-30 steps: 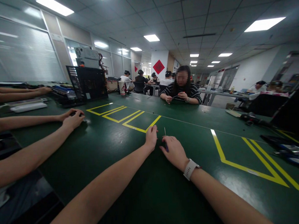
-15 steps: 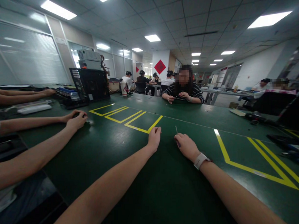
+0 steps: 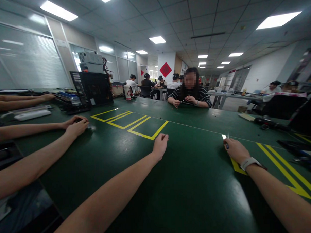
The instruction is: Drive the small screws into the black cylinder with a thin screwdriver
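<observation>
Your forearms extend over the green worktop (image 3: 186,197), with a pale-banded watch (image 3: 251,163) on the right wrist. Your right hand (image 3: 236,150) is positioned over the left strip of the right-hand yellow tape outline (image 3: 277,167). Its grip is closed around a slim tool (image 3: 227,146): the dark handle is partly hidden by the fingers, and the thin shaft projects beyond them, away from you. Your left hand (image 3: 160,146) is well apart from the right, just beside the near corner of the left-hand tape outlines (image 3: 140,134). Its fingers are curled in; you cannot tell from this view whether that grip holds anything.

To your left, a neighbour's hands (image 3: 78,126) are together near the worktop surface; their contents are hidden. Beyond them stands a black computer case (image 3: 90,88) with loose cables at its right side. A white cup (image 3: 128,92) stands farther back. At the far edge, a person in a striped top (image 3: 205,94) holds a slim object in both hands.
</observation>
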`<action>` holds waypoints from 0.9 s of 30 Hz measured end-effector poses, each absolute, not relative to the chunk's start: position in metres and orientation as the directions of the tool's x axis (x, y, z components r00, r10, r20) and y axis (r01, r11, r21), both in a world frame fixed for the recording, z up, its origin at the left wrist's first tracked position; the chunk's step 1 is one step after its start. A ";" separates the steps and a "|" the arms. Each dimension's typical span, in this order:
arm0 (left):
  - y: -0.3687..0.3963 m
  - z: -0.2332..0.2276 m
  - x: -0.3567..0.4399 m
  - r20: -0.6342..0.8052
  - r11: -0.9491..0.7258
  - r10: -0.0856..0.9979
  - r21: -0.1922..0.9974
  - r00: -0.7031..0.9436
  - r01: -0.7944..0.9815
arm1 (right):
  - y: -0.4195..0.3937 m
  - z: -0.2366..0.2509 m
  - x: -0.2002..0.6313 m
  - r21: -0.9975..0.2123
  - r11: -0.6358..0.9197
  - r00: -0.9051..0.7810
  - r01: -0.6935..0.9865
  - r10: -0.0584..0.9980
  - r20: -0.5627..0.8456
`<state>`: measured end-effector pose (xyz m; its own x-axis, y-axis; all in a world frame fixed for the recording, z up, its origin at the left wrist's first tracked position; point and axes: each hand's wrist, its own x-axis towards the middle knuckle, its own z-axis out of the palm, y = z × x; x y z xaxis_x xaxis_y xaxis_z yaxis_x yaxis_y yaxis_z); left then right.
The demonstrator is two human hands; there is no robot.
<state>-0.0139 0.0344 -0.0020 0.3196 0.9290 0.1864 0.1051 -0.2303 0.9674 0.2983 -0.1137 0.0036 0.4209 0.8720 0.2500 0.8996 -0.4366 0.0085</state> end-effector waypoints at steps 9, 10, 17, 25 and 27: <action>0.037 -0.006 -0.013 0.180 -0.232 0.924 0.965 0.338 0.119 | -0.133 0.000 0.343 0.027 -0.543 0.518 0.839 0.815 0.260; 0.037 -0.007 -0.013 0.183 -0.236 0.922 0.964 0.341 0.120 | -0.133 -0.001 0.344 0.030 -0.543 0.518 0.839 0.814 0.264; 0.041 -0.008 -0.009 0.270 -0.327 0.913 0.933 0.307 0.152 | -0.133 0.001 0.338 0.060 -0.544 0.505 0.837 0.810 0.298; 0.038 -0.008 -0.011 0.198 -0.252 0.924 0.958 0.328 0.133 | -0.179 0.037 0.371 0.044 -0.702 0.632 0.711 0.665 0.398; 0.038 -0.008 -0.011 0.205 -0.257 0.925 0.957 0.319 0.132 | -0.195 0.040 0.391 0.021 -0.716 0.656 0.698 0.651 0.382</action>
